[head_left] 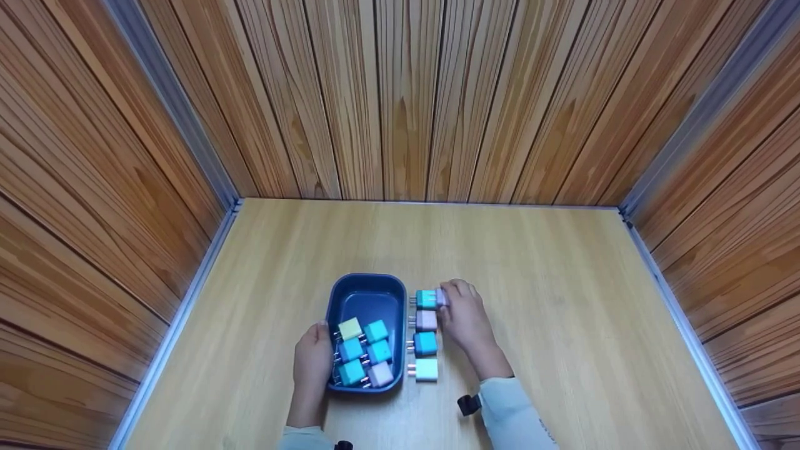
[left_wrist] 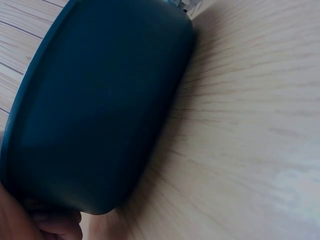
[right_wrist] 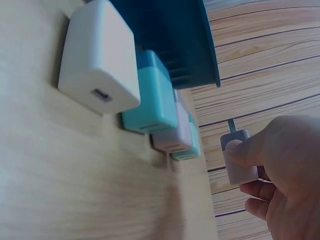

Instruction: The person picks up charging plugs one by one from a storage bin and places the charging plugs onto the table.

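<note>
My left hand [head_left: 312,356] grips the left wall of a dark blue plastic box [head_left: 365,282], thumb at its rim; fingers show at its end in the left wrist view. Inside lie several USB charger plugs, among them a yellow one [head_left: 350,328] and a lilac one [head_left: 380,374]. My right hand [head_left: 465,315] pinches a pale lilac charger plug [right_wrist: 240,167] between thumb and fingers, raised above the table in the right wrist view. From above, it overlaps the far teal plug [head_left: 425,300] of a row beside the box.
Along the box's right side, the row also has a lilac plug [head_left: 426,320], a blue-teal plug [head_left: 425,344] and a whitish plug [head_left: 427,370], prongs toward the box. Wood-panelled walls [head_left: 406,100] enclose the wooden table [head_left: 562,281] at the back and sides.
</note>
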`<state>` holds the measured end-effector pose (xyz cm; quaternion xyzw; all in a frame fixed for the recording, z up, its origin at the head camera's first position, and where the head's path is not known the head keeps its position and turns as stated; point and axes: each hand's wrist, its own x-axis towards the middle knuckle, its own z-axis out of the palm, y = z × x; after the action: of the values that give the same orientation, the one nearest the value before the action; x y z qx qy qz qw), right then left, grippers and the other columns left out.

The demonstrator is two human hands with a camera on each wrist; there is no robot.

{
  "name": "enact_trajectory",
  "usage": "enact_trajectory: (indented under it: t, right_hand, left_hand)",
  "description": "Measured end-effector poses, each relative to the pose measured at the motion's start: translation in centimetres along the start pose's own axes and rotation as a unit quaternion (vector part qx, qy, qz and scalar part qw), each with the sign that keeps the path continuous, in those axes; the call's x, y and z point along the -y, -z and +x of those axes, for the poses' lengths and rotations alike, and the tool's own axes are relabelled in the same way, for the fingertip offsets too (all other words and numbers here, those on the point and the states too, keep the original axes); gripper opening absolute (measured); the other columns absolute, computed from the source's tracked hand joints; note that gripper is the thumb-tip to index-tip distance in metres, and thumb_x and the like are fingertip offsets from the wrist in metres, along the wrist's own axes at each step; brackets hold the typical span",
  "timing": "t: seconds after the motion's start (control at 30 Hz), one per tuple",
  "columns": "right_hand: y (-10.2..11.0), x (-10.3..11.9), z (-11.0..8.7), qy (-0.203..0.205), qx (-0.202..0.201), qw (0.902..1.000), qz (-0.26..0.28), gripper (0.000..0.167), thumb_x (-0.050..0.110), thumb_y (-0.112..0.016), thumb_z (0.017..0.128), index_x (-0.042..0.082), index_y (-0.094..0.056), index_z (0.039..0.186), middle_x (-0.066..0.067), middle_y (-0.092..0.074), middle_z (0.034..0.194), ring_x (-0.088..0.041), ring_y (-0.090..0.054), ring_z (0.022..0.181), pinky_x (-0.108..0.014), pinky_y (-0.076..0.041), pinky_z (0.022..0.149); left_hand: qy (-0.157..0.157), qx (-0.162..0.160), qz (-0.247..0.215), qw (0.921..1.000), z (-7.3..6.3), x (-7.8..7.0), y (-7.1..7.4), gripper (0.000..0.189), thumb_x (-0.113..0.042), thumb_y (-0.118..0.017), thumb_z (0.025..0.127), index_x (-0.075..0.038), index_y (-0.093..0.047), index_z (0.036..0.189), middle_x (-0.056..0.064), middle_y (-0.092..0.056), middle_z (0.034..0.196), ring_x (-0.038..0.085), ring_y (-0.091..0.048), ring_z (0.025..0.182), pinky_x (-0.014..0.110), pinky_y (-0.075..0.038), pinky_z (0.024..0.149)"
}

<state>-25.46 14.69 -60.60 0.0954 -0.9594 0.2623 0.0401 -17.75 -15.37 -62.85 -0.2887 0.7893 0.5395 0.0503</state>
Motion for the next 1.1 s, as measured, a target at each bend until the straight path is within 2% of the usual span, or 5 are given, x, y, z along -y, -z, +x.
enact_trajectory:
  t: [0.13,0.37,0.6,0.77,1.1]
  right_hand:
    - [-0.2,-0.6,0.1,-0.005,0.003,1.0000,0.002,0.049,0.010,-0.068,0.097,0.006,-0.055,0.144,-0.014,-0.050,0.145,-0.033,-0.047,0.137,-0.049,-0.037,0.115]
    - [-0.6,-1.4,0.3,-0.013,0.006,0.9999,-0.009,0.046,0.009,-0.066,0.098,0.007,-0.055,0.143,-0.012,-0.050,0.144,-0.031,-0.047,0.137,-0.047,-0.038,0.115]
    - [-0.7,-1.8,0.4,-0.014,0.011,0.9997,-0.018,0.046,0.007,-0.066,0.098,0.004,-0.055,0.142,-0.014,-0.051,0.143,-0.032,-0.047,0.135,-0.047,-0.039,0.114]
    - [-0.8,-2.3,0.6,-0.014,0.005,0.9997,-0.020,0.045,0.006,-0.067,0.097,0.004,-0.057,0.141,-0.014,-0.052,0.141,-0.032,-0.049,0.133,-0.047,-0.041,0.112]
    - [-1.1,-2.8,0.9,-0.044,0.028,0.9986,-0.009,0.048,0.009,-0.065,0.099,0.007,-0.053,0.145,-0.013,-0.048,0.146,-0.033,-0.047,0.136,-0.048,-0.041,0.112]
  left_hand:
    - [0.000,-0.001,0.002,1.0000,0.0,0.0,0.0,0.054,-0.047,-0.033,0.110,-0.008,-0.059,0.138,0.013,-0.062,0.136,0.030,-0.057,0.125,0.054,-0.043,0.107]
    - [-0.021,-0.014,0.006,0.9997,-0.2,0.2,-0.2,0.052,-0.046,-0.034,0.111,-0.007,-0.062,0.132,0.014,-0.066,0.124,0.029,-0.059,0.112,0.049,-0.048,0.096]
    - [-0.010,-0.012,-0.003,0.9999,-0.2,0.1,-0.1,0.055,-0.047,-0.034,0.110,-0.007,-0.059,0.138,0.014,-0.062,0.137,0.030,-0.058,0.124,0.054,-0.044,0.107]
    - [-0.005,-0.011,-0.009,0.9999,-0.2,0.0,-0.2,0.052,-0.048,-0.034,0.110,-0.009,-0.063,0.131,0.012,-0.066,0.122,0.027,-0.058,0.112,0.047,-0.047,0.095]
    - [-0.011,-0.012,-0.001,0.9999,-0.2,0.0,-0.1,0.052,-0.047,-0.033,0.110,-0.009,-0.063,0.130,0.012,-0.066,0.122,0.027,-0.058,0.111,0.048,-0.047,0.096]
